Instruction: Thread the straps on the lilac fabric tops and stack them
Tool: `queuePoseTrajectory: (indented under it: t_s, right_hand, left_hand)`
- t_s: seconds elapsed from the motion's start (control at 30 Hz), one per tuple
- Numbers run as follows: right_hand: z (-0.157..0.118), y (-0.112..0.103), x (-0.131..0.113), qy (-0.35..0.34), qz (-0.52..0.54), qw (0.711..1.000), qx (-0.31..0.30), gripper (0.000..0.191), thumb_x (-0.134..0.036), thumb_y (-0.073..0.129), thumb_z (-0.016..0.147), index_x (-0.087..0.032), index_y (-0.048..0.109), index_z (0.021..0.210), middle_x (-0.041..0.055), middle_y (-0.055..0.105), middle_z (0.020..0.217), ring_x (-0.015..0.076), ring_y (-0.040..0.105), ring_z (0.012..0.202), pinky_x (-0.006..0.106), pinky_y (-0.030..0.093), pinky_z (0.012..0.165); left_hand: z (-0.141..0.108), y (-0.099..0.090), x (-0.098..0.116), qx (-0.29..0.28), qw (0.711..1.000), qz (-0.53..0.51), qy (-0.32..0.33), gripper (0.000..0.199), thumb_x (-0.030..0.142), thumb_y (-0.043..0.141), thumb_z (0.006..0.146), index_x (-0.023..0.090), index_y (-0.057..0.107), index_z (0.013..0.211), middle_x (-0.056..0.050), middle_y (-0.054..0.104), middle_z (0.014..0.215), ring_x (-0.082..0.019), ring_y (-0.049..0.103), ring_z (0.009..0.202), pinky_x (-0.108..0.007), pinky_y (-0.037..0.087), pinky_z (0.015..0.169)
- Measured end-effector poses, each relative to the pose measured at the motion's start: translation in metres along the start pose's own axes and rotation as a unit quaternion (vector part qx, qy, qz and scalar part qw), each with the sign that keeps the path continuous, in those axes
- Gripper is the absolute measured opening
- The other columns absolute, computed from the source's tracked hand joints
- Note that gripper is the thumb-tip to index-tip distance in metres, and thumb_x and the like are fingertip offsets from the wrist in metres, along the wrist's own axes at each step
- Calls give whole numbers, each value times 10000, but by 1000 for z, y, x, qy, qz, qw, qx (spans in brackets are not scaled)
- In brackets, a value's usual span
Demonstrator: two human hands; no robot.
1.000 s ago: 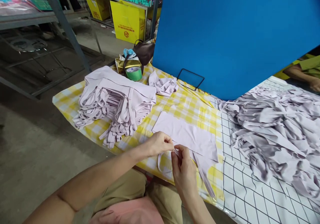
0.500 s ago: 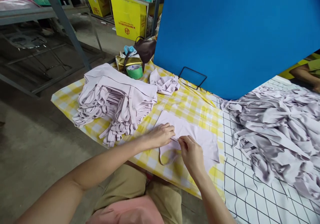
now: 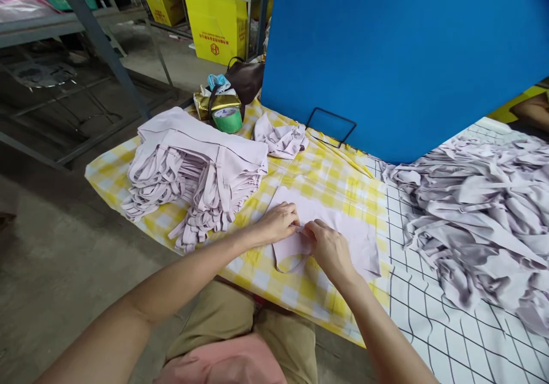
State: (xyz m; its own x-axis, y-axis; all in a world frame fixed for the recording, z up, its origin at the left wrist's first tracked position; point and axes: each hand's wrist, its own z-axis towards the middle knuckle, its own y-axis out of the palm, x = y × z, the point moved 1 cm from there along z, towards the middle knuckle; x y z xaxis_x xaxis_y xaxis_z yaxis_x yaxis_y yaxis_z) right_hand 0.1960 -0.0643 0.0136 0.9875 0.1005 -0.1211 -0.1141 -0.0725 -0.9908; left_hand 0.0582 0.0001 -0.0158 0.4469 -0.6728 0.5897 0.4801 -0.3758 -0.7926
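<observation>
A pale lilac strappy garment (image 3: 351,230) lies flat on the yellow checked tablecloth (image 3: 338,184) in front of me. My left hand (image 3: 281,222) pinches it near its middle, fingers closed on the fabric. Close beside it, my right hand (image 3: 328,245) is also closed on the garment, thumb and fingers pressed together. A thin strap loops out below the hands toward the table edge. To the left sits a thick stack of matching garments (image 3: 201,141), their straps hanging in bundles. What exactly lies between my fingertips is too small to see.
A crumpled lilac piece (image 3: 281,138) rests behind the work. Green tape (image 3: 227,120) and a dark bag (image 3: 246,81) stand at the back. A blue panel (image 3: 386,58) rises behind the table. On the right, a large garment heap (image 3: 480,218) covers white grid cloth; part of another person shows beyond.
My right hand has moved slightly up and tilted over toward my left hand, which stays pinched on the fabric. The view has shifted a little.
</observation>
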Motion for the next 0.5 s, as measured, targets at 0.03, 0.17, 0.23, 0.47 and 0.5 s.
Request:
queuePoseTrajectory:
  t_s: [0.03, 0.17, 0.23, 0.47, 0.5]
  right_hand:
    - [1, 0, 0, -2, -8, 1000, 0, 238, -125, 409, 865, -202, 609, 761, 18, 615, 754, 125, 548, 591, 254, 245, 507]
    - [4, 0, 1, -12, -41, 999, -7, 234, -89, 419, 845, -195, 597, 736, 18, 609, 740, 125, 551, 594, 253, 238, 497]
    - [5, 0, 0, -20, -55, 998, -10, 220, -89, 431, 842, -192, 597, 742, 21, 612, 746, 127, 557, 603, 253, 237, 495]
    - [8, -4, -5, -36, -98, 994, -29, 204, -82, 452, 837, -185, 602, 745, 36, 617, 742, 149, 583, 644, 265, 237, 504]
    - [8, -5, -6, -39, -104, 993, -31, 203, -75, 453, 834, -183, 603, 750, 39, 618, 742, 153, 586, 649, 267, 240, 510]
  left_hand:
    - [1, 0, -1, -3, 1000, -9, -2, 99, 137, 542, 809, 149, 638, 787, -41, 557, 873, -168, 505, 894, -278, 409, 819]
    - [2, 1, -4, -10, 1000, -20, -4, 87, 146, 556, 809, 145, 639, 784, -41, 560, 872, -169, 507, 895, -275, 405, 820]
    - [3, 1, -5, -15, 1000, -13, -5, 77, 150, 567, 807, 142, 639, 781, -42, 562, 871, -171, 507, 887, -276, 405, 815]
    - [4, 1, -7, -22, 1000, 2, 20, 73, 150, 560, 814, 123, 624, 789, -49, 555, 869, -171, 506, 872, -274, 408, 797]
    - [4, 1, -6, -23, 999, 4, 24, 78, 147, 553, 816, 123, 621, 787, -50, 552, 868, -171, 505, 873, -273, 408, 797]
